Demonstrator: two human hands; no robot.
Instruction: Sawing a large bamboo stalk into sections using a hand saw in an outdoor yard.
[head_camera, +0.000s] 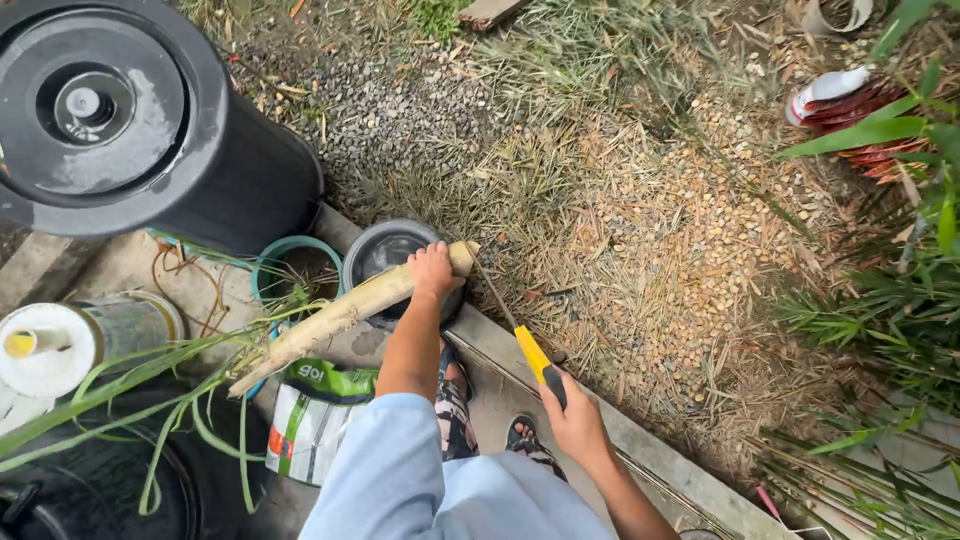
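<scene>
The left hand (431, 270) clamps the pale stalk (345, 312) across a pot (385, 250) beneath it, the right hand (575, 420) grips a saw (525, 345) whose blade, meeting the stalk's end just right of the left grip, might slip and cut fingers.

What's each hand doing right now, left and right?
Left hand: closed around the pale stalk, near its cut end.
Right hand: closed on the knife by its yellow handle.

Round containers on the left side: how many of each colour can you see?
Black: 2, the big lidded bin and the small pot under the stalk the left hand grips.
Teal: 1, the pot.
White-topped: 1, the can.
Total: 4.
</scene>
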